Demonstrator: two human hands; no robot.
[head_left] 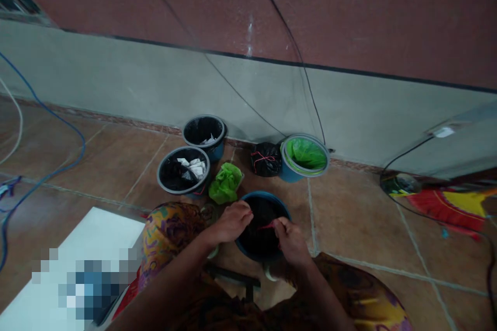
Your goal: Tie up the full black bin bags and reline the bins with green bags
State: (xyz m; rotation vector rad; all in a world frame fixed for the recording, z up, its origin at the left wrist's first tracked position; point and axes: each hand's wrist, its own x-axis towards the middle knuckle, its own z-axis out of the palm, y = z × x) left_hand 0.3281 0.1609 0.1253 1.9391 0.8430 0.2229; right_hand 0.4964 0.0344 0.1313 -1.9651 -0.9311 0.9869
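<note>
A blue bucket (241, 242) with a dark, black-looking inside stands on the floor between my knees. Over its left rim is my left hand (233, 221), its fingers pinched together; what they hold, if anything, is too small to see. My right hand (289, 240) is closed at the bucket's right side, gripping a thin pink string (266, 226). The string stretches from these fingers across the bucket's mouth toward the left hand. Just beyond the left hand lies a crumpled bright green plastic bag (225, 183).
Two buckets lined with black bags, one nearer (160, 180) and one farther (224, 132), stand to the left. By the wall are a tied black bag (266, 159) and a green-lined bucket (291, 171). A white board (89, 238) lies left; a blue hose (58, 170) crosses the tiles.
</note>
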